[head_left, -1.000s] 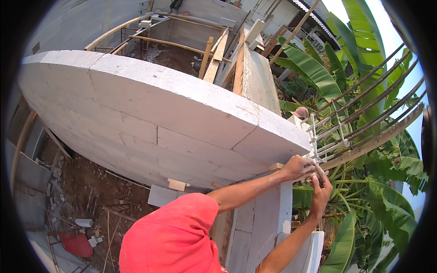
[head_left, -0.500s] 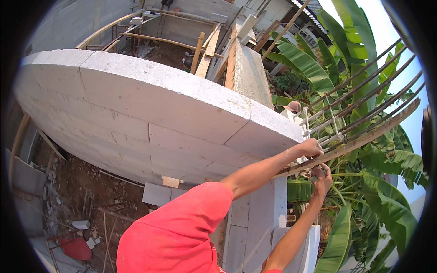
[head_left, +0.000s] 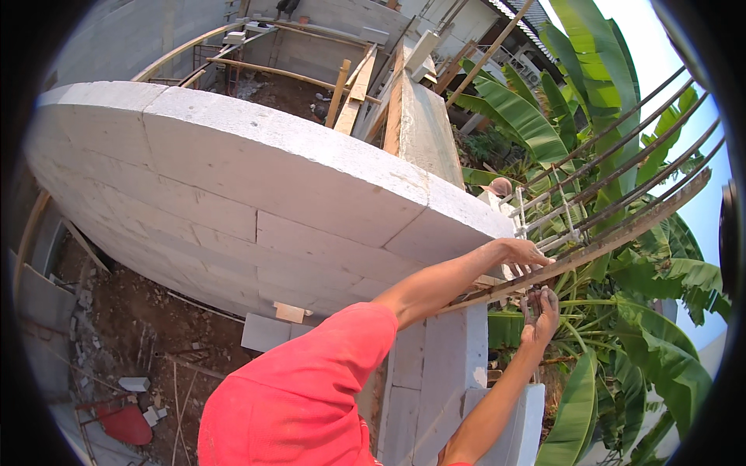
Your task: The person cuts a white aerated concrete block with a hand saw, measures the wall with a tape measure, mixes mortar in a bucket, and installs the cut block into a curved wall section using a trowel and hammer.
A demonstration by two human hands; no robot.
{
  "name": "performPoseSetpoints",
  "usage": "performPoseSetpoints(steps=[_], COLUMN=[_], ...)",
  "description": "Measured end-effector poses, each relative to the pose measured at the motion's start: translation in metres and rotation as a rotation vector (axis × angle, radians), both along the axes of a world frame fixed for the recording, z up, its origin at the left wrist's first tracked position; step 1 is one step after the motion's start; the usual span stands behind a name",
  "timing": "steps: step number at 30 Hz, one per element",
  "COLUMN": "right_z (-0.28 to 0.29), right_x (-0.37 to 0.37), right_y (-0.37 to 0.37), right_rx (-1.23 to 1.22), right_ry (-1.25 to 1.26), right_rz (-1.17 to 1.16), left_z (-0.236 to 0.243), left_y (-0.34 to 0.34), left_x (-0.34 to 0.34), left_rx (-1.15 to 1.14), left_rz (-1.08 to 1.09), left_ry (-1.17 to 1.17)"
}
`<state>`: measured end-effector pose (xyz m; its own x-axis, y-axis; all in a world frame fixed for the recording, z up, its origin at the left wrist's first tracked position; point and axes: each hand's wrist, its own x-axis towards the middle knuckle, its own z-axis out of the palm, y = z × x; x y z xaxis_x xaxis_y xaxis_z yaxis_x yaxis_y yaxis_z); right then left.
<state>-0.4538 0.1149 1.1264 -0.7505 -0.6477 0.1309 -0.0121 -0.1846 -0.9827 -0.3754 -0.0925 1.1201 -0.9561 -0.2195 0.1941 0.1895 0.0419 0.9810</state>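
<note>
My left hand (head_left: 525,255) reaches over the far side of a long wooden plank (head_left: 622,233), its fingers spread and resting at the plank's edge. Just below the plank, my right hand (head_left: 540,317) is raised with its fingers apart and half bent, and I see nothing in it. The plank slants up to the right, alongside several rusty steel bars (head_left: 633,147) that are tied with thinner cross pieces. Close to my left hand, the white block wall (head_left: 326,210) ends at these bars. What lies behind the left fingers is partly hidden.
A person in a cap (head_left: 499,186) is beyond the wall's end. Banana leaves (head_left: 653,311) crowd the right side. A lower block wall (head_left: 444,373) runs beneath my arms. Far down on the left is a dirt floor (head_left: 148,311) with rubble and a red object (head_left: 126,425).
The fingers of both hands have spread from their closer hold at the plank. My right hand has dropped slightly away from it. The plank's lower end has slid a little left and down.
</note>
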Motion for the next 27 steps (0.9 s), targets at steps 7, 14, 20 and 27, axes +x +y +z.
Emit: performPoseSetpoints(steps=[7, 14, 20, 27], right_z=[-0.005, 0.0, -0.01, -0.012], right_x=[0.021, 0.058, 0.083, 0.097], right_y=[0.017, 0.011, 0.016, 0.087], right_rx=[0.026, 0.07, 0.119, 0.091], right_ry=[0.035, 0.632, 1.008, 0.652], right_rz=[0.104, 0.361, -0.05, -0.421], left_z=[-0.024, -0.025, -0.029, -0.007], left_y=[0.006, 0.038, 0.037, 0.014], left_x=[0.045, 0.064, 0.053, 0.044], left_rx=[-0.096, -0.289, -0.065, -0.262], left_rz=[0.102, 0.323, 0.316, 0.679], left_ry=[0.005, -0.108, -0.026, 0.204])
